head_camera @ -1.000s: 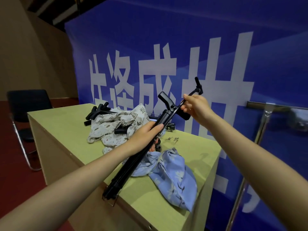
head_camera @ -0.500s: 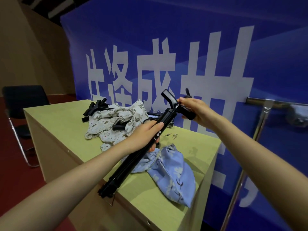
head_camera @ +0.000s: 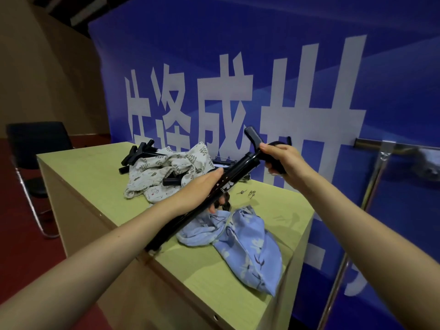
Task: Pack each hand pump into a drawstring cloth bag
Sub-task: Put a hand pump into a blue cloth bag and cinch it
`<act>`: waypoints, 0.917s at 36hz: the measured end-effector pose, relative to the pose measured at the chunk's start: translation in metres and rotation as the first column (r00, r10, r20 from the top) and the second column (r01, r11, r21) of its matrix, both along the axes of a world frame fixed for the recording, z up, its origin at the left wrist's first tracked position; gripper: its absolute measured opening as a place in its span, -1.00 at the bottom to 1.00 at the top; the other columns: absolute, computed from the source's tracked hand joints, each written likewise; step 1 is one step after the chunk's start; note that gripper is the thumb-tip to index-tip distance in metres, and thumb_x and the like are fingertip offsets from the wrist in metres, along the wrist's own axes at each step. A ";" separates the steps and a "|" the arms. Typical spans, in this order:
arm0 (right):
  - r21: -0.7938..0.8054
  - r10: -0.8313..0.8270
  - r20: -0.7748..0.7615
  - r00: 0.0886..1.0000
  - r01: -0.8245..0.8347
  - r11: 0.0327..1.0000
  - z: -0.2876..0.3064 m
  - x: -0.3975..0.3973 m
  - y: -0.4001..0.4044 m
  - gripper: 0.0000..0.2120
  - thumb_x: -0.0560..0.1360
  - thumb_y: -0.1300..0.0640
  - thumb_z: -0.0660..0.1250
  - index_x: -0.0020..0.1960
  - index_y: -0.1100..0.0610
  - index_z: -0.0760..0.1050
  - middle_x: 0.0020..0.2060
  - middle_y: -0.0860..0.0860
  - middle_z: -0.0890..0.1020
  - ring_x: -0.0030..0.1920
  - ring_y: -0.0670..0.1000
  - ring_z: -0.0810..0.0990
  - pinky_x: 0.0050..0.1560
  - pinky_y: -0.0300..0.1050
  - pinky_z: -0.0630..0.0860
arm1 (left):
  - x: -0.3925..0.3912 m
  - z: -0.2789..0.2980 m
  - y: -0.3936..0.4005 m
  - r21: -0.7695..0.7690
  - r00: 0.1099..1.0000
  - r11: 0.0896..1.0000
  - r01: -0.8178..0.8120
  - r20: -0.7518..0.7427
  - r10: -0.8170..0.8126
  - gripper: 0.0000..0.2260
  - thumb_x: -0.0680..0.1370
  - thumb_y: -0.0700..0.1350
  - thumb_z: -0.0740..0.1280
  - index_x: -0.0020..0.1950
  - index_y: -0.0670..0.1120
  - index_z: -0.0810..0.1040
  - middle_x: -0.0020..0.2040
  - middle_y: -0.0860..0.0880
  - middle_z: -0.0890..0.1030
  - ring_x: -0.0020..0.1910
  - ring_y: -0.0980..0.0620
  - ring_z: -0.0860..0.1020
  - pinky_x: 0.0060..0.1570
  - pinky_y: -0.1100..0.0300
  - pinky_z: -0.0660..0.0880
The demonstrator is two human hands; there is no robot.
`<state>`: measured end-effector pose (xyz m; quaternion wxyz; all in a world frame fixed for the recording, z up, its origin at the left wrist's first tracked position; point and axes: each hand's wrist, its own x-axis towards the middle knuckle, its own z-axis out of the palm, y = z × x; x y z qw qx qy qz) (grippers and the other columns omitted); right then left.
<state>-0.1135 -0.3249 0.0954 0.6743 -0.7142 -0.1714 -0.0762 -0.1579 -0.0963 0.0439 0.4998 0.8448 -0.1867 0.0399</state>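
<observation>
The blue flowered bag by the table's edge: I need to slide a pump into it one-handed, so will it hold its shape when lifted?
Probably not. The blue flowered bag lies crumpled and flat on the table, so it looks like thin, floppy cloth that would sag. Its mouth seems bunched, likely needing spreading. It probably weighs little and may slide if pushed.
</observation>
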 end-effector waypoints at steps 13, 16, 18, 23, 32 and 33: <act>0.441 -0.218 -0.129 0.967 0.253 0.861 -0.023 0.004 0.000 -0.84 0.49 0.09 0.42 -0.16 0.18 0.56 -0.44 -0.01 0.61 -0.53 -0.12 0.40 -0.54 -0.33 0.30 | 0.045 -0.006 0.094 0.227 0.717 0.684 -0.693 0.314 0.622 -0.65 0.59 0.11 0.17 0.19 -0.09 0.52 0.09 -0.08 0.57 0.05 -0.07 0.54 -0.03 0.05 0.48; 0.541 -0.169 -0.156 0.973 0.228 0.810 -0.028 0.003 0.000 -0.87 0.50 0.10 0.41 -0.15 0.16 0.55 -0.41 0.01 0.60 -0.53 -0.12 0.39 -0.54 -0.33 0.30 | 0.038 -0.005 0.098 -0.035 0.801 0.803 -0.595 -0.099 0.590 -0.73 0.65 0.11 0.11 0.13 -0.07 0.38 -0.14 -0.05 0.47 -0.16 -0.02 0.48 -0.12 0.07 0.47; 0.565 -0.145 -0.161 0.976 0.211 0.798 -0.031 0.001 -0.002 -0.87 0.51 0.11 0.40 -0.12 0.16 0.55 -0.36 0.03 0.59 -0.50 -0.12 0.38 -0.52 -0.33 0.32 | 0.034 -0.005 0.099 -0.187 0.854 0.837 -0.514 -0.205 0.478 -0.72 0.66 0.09 0.10 0.18 -0.09 0.38 -0.06 -0.06 0.51 -0.01 -0.04 0.52 0.12 0.03 0.53; 0.575 -0.096 -0.166 0.981 0.175 0.799 -0.036 -0.003 -0.008 -0.89 0.51 0.09 0.40 -0.11 0.14 0.56 -0.31 0.04 0.61 -0.46 -0.12 0.39 -0.51 -0.35 0.34 | 0.030 0.000 0.094 -0.467 0.909 0.780 -0.417 -0.244 0.339 -0.63 0.62 0.13 0.18 0.28 -0.11 0.44 0.22 -0.07 0.51 0.09 -0.02 0.55 0.04 0.07 0.57; 0.596 -0.115 -0.131 0.985 0.171 0.784 -0.033 -0.007 -0.030 -0.88 0.49 0.10 0.41 -0.11 0.14 0.54 -0.24 0.08 0.55 -0.51 -0.13 0.42 -0.56 -0.35 0.33 | 0.022 0.009 0.088 -0.289 0.926 0.910 -0.297 -0.321 0.200 -0.73 0.58 0.04 0.31 0.17 -0.11 0.56 0.16 -0.21 0.61 0.00 -0.09 0.67 0.02 0.00 0.62; 0.597 -0.134 -0.128 0.983 0.184 0.781 -0.031 -0.007 -0.033 -0.88 0.49 0.10 0.42 -0.11 0.15 0.54 -0.27 0.06 0.54 -0.51 -0.12 0.43 -0.55 -0.34 0.33 | 0.017 0.010 0.085 -0.233 0.936 0.943 -0.238 -0.316 0.158 -0.72 0.59 0.07 0.30 0.16 -0.09 0.57 0.16 -0.19 0.61 -0.02 -0.08 0.66 0.01 0.01 0.62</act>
